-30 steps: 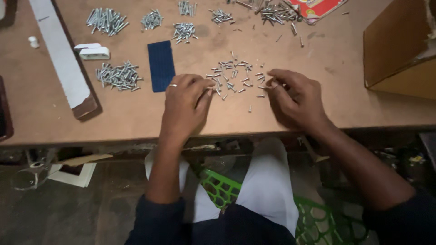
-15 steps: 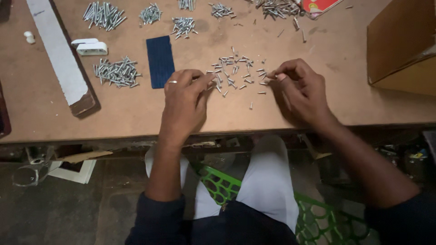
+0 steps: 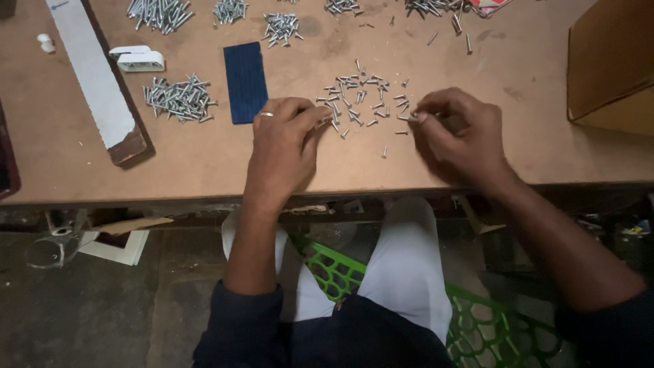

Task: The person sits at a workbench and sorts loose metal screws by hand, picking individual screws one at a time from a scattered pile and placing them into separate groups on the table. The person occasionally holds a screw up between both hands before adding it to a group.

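Seated person at a brown fibreboard table (image 3: 204,163), both hands at the loose scatter of screws (image 3: 357,102), which serves as landmark here.

Left hand (image 3: 283,146): rests on the near-left edge of the scatter, ring on one finger, fingertips curled down onto the outermost screws. Whether a screw is actually pinched under them, I cannot tell; the fingers hide it.

Right hand (image 3: 460,140): on the near-right edge of the scatter, thumb and forefinger pressed together on what looks like one small screw at the tips. The other fingers are folded in; they may cup more, but that is hidden.

Left of the scatter: dark blue flat pad (image 3: 245,82), then a tidy heap of screws (image 3: 178,99), a small white plastic clip (image 3: 139,60), and a long white-faced board (image 3: 95,82) lying slantwise. Beyond the scatter, along the far edge, several more separate heaps (image 3: 283,27). Well to the right, a cardboard box (image 3: 613,65).

Judgement on progress: sorting looks well under way. Several heaps already stand apart, while the scatter between the hands is thin but not used up; some dozens of screws lie unsorted, plus a few strays nearer the table's front edge.
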